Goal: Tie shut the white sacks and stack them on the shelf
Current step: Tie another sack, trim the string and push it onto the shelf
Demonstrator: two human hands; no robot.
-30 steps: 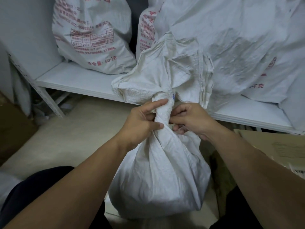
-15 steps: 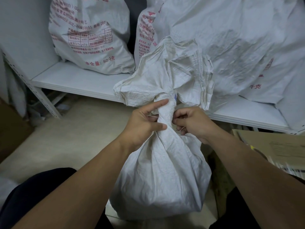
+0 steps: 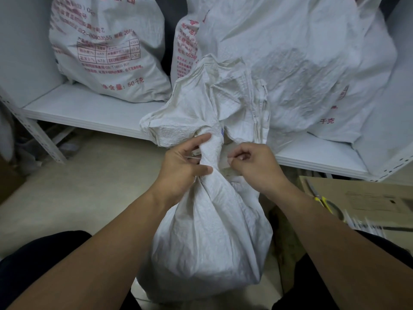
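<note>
Head view, sack (image 3: 210,231): stands on the floor (image 3: 78,180), near side of the shelf (image 3: 89,110), neck gathered.
Left hand (image 3: 181,168): fingers clamped round the neck.
Right hand (image 3: 254,164): fingers curled together, pinching a thin tie (image 3: 234,157) just right of the neck.
Far: printed sacks (image 3: 107,48) on the shelf.

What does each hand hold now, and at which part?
The left hand grips the white sack at its twisted neck; the right hand pinches what looks like a thin tie beside that neck.
</note>
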